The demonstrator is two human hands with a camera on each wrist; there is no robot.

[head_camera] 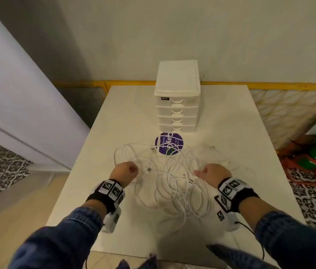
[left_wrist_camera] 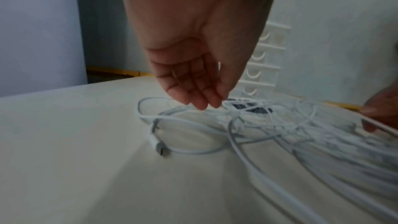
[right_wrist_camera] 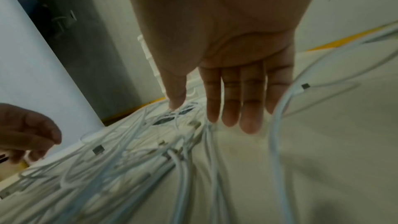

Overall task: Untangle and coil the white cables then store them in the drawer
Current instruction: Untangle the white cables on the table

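Cables (head_camera: 169, 177) sprawl mid-table (head_camera: 240, 133) — drawer unit (head_camera: 177, 98) behind them, sticker (head_camera: 169, 143) between.

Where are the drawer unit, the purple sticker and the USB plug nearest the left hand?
drawer unit (head_camera: 176, 111), head view, on its stacked drawer fronts.
purple sticker (head_camera: 169, 142), head view, on the middle of the round label, under cable loops.
USB plug (left_wrist_camera: 159, 148), left wrist view, on the grey connector tip lying on the table.
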